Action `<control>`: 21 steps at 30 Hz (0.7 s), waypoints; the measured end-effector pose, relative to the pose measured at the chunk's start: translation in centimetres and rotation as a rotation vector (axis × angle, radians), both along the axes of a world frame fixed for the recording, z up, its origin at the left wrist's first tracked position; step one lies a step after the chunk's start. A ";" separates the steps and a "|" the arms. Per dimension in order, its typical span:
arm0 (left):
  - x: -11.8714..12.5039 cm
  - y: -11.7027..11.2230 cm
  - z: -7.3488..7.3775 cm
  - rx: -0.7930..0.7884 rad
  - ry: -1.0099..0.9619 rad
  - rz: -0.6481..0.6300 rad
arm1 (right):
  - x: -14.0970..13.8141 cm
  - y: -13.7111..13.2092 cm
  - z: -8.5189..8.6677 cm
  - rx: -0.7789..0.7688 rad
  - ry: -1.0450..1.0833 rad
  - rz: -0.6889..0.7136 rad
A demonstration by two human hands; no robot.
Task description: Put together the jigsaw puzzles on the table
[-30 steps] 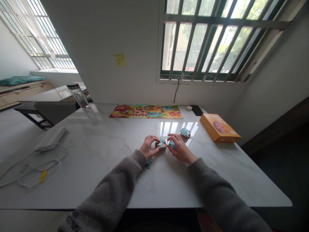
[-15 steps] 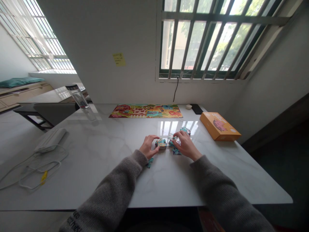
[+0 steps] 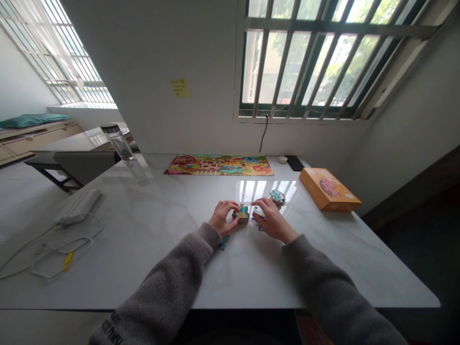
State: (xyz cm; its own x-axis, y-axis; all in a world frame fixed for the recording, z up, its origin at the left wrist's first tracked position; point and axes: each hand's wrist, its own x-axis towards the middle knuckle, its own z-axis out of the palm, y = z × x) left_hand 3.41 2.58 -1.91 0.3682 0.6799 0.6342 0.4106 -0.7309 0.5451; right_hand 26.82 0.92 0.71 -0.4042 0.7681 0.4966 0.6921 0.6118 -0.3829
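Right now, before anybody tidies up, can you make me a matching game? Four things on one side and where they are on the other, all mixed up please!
Things:
1. Orange box
2. Yellow note
3. Stack of puzzle pieces
4. Clear bottle

Places:
A. At the thumb and fingertips of the left hand
B. Near the far left corner of the table
C. Near the right edge of the table
D. Up on the wall

Right pairs: 1-C, 2-D, 3-A, 4-B
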 end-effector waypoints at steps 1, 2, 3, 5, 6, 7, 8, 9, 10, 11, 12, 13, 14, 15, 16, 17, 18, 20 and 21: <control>0.0 0.0 0.0 0.003 0.013 0.000 | -0.4 -0.1 0.0 -0.010 0.015 0.031; 0.0 0.0 -0.1 0.003 0.026 0.001 | -0.7 -0.2 -0.2 -0.021 0.022 0.062; 0.0 0.1 -0.2 0.001 0.037 0.006 | -0.9 -0.3 -0.3 -0.031 0.025 0.092; 0.0 0.2 -0.4 -0.002 0.059 0.021 | -1.2 -0.2 -0.8 -0.043 0.021 0.138; 0.0 0.3 -0.6 -0.001 0.073 0.028 | -1.3 -0.2 -1.1 -0.046 0.016 0.150; 0.0 0.3 -0.7 0.001 0.087 0.034 | -1.3 -0.1 -1.3 -0.049 0.010 0.154; 0.1 0.4 -0.8 0.005 0.100 0.039 | -1.3 -0.1 -1.4 -0.053 0.005 0.149; 0.1 0.4 -0.9 0.009 0.111 0.041 | -1.3 0.0 -1.5 -0.059 0.002 0.140; 0.1 0.4 -0.8 0.015 0.116 0.040 | -1.3 0.0 -1.5 -0.064 0.002 0.130; 0.1 0.3 -0.7 0.024 0.114 0.035 | -1.3 0.0 -1.5 -0.065 0.004 0.122; 0.1 0.2 -0.6 0.035 0.104 0.027 | -1.4 -0.1 -1.4 -0.062 0.013 0.117; 0.1 0.1 -0.3 0.046 0.088 0.019 | -1.4 -0.2 -1.2 -0.054 0.031 0.117; 0.1 -0.1 0.0 0.055 0.069 0.013 | -1.5 -0.3 -1.1 -0.048 0.059 0.121; 0.0 -0.3 0.4 0.063 0.049 0.011 | -1.6 -0.4 -0.9 -0.049 0.104 0.124; 0.0 -0.5 0.8 0.069 0.032 0.012 | -1.8 -0.6 -0.7 -0.064 0.170 0.124; 0.0 -0.8 1.1 0.074 0.021 0.014 | -1.9 -0.7 -0.4 -0.099 0.253 0.123; 0.1 -1.1 1.4 0.083 0.014 0.012 | -2.1 -0.8 -0.2 -0.151 0.352 0.124; 0.2 -1.6 1.7 0.103 0.017 -0.003 | -2.4 -1.0 0.1 -0.297 0.558 0.140; 0.3 -1.9 1.8 0.115 0.030 -0.013 | -2.5 -1.1 0.2 -0.380 0.641 0.158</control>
State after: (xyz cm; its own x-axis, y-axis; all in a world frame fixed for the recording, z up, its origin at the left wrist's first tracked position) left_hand 3.76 0.73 -0.11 0.3960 0.5986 0.6963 0.4156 -0.7930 0.4454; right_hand 24.31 -0.14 0.93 -0.2451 0.8899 0.3846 0.1779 0.4313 -0.8845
